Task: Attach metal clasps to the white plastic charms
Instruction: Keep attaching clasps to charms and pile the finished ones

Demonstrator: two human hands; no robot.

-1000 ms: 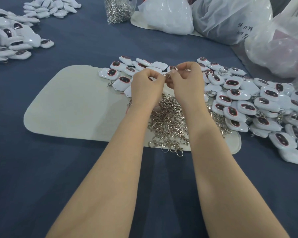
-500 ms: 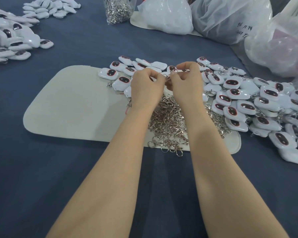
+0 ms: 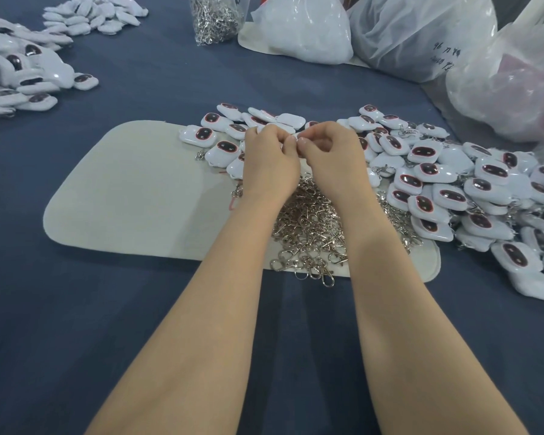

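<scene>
Head view: clear bag [image 3: 197, 23] holds clasps [image 3: 217, 20] (silvery).

Left of your left hand [image 3: 269, 164] the pale mat [image 3: 132, 189] is bare, so that's your easy way out. Right under both wrists sits the clasp pile [image 3: 308, 227]. Right of your right hand [image 3: 333, 155] the charms [image 3: 453, 189] are heaped thick, and more crowd just beyond both hands. Plastic bags [image 3: 500, 89] wall off the far right.
</scene>
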